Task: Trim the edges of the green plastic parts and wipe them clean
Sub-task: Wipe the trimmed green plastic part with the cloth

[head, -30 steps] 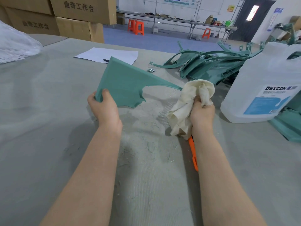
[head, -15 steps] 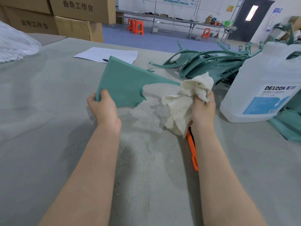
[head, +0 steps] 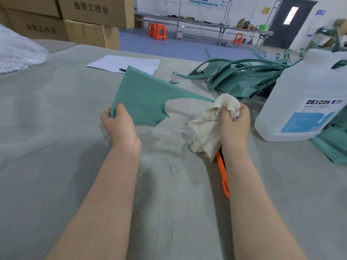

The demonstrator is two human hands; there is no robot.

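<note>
The orange tool point(head: 223, 175) lies partly hidden under the cloth point(head: 204, 128).

The green plastic part point(head: 144, 98) looks matt and finely grained. The cloth point(head: 210, 124) is creased, cream fabric. The surface point(head: 56, 147) is dull grey felt. The jug point(head: 304, 102) is translucent, smooth plastic; the cardboard boxes point(head: 84, 21) are matt.

Raised green part point(head: 144, 96), bunched cloth point(head: 212, 124)

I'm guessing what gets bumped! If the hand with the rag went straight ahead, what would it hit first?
Probably the pile of green parts beyond the right hand, though its rag is near the thin tip of the held green part; depth is unclear.
</note>
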